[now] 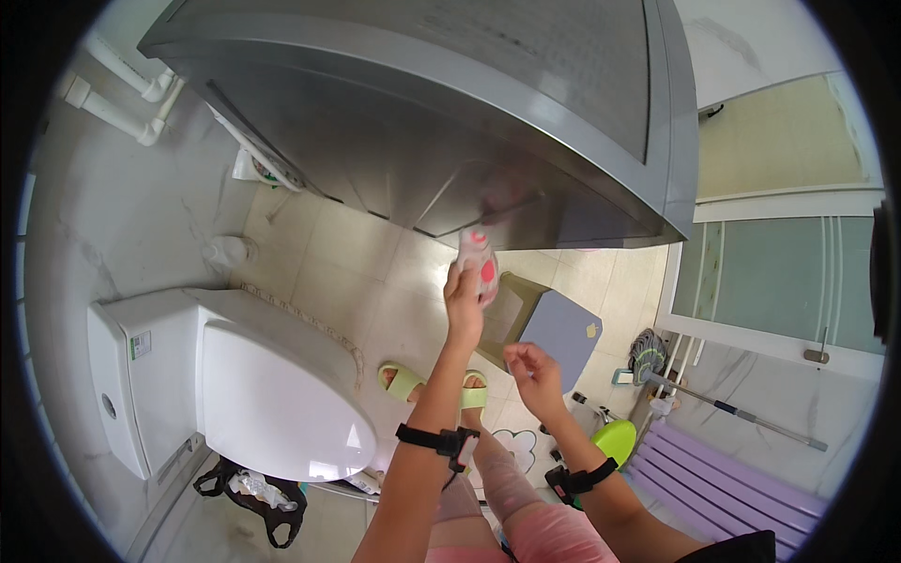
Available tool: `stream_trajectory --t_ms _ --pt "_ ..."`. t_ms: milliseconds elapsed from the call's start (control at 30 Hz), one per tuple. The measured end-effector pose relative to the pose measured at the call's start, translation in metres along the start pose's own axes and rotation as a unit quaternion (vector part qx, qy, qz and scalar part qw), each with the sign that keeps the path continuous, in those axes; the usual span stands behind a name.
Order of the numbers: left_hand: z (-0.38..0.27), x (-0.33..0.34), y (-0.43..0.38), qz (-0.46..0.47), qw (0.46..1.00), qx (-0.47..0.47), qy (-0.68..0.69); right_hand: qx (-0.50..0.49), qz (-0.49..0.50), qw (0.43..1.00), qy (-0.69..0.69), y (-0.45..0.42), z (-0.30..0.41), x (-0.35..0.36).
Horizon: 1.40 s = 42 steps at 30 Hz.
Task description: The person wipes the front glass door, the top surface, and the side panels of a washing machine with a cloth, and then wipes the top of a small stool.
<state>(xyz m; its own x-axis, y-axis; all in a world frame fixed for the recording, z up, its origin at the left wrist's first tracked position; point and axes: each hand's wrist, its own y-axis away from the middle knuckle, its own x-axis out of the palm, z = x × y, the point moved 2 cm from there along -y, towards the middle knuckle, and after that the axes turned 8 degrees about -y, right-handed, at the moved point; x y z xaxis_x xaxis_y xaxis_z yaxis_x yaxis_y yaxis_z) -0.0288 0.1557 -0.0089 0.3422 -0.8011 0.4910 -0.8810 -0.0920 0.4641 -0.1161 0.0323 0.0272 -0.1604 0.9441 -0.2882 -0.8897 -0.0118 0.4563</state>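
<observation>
My left hand (466,302) reaches forward, its fingers closed on a pale, soft-looking item with pink-red spots (487,270). Blur hides whether this item is a cloth or a pouch. It is in front of the lower side of a large grey metal-bodied appliance (394,155); whether they touch is unclear. Lower and to the right, my right hand (536,380) is loosely curled, with a gap between thumb and fingers and nothing visible in it. Beneath the hands stands a stool with a grey-blue top (563,331). Each forearm wears a black strap with a small device.
A white toilet (281,401) with its lid down stands at left, beside a black plastic bag (271,503). A mop (647,355) leans at right near a purple slatted seat (711,485). Green slippers (401,382) are on my feet. White pipes (116,116) run along the left wall.
</observation>
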Motion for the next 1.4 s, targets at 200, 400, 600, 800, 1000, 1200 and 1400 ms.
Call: stream_trajectory --t_ms 200,400,600,800,1000,1200,1400 --pt "0.015 -0.011 0.069 -0.022 0.966 -0.163 0.201 0.092 -0.014 0.956 -0.279 -0.024 0.006 -0.009" --pt "0.003 -0.007 0.1 -0.028 0.979 -0.186 0.079 0.248 0.138 0.83 -0.481 -0.027 0.005 -0.02" --pt "-0.035 0.024 0.112 -0.098 0.972 -0.119 -0.175 0.059 0.091 0.962 -0.252 -0.032 0.039 -0.012" --pt "-0.013 0.045 0.102 -0.089 0.883 0.197 -0.418 -0.043 0.134 0.974 -0.177 -0.033 0.092 -0.004" --pt "-0.028 0.046 0.126 0.015 0.924 0.253 -0.286 -0.186 0.093 0.978 -0.02 -0.031 0.118 -0.028" --pt "0.011 0.014 0.134 -0.138 0.952 0.19 -0.199 -0.676 -0.207 0.618 0.345 -0.057 0.202 -0.044" --pt "0.037 0.008 0.134 -0.134 0.969 0.086 -0.189 -0.655 -0.306 0.483 0.494 -0.123 0.174 -0.013"
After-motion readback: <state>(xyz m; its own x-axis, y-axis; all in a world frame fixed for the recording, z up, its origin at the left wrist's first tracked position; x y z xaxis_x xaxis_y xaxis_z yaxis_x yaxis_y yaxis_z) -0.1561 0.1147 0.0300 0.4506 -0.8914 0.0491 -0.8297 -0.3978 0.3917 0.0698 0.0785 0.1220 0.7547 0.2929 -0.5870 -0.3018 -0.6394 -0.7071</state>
